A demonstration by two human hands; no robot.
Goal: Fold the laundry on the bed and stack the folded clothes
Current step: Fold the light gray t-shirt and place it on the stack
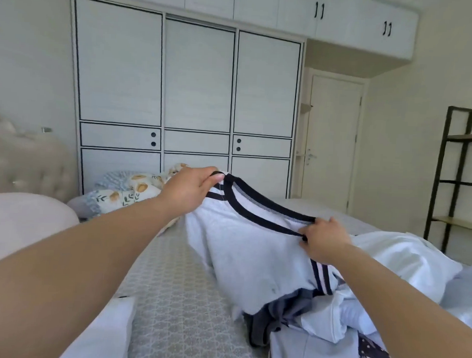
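**Soft Cloth Against Matt Panels and Dark Metal**

The white garment (253,250) looks like soft matt knit cloth, with darker ribbed trim (269,204) along its edge. The bed (175,298) is covered in grey cloth with a fine woven lattice pattern. The laundry pile (339,318) is limp cloth, white and dark grey. The floral quilt (126,190) is printed fabric. The headboard (27,164) is buttoned, tufted upholstery with a faint sheen. The wardrobe (187,90) has smooth matt white panels. The shelf rack (454,172) has a dark matt metal frame and wood-like boards.
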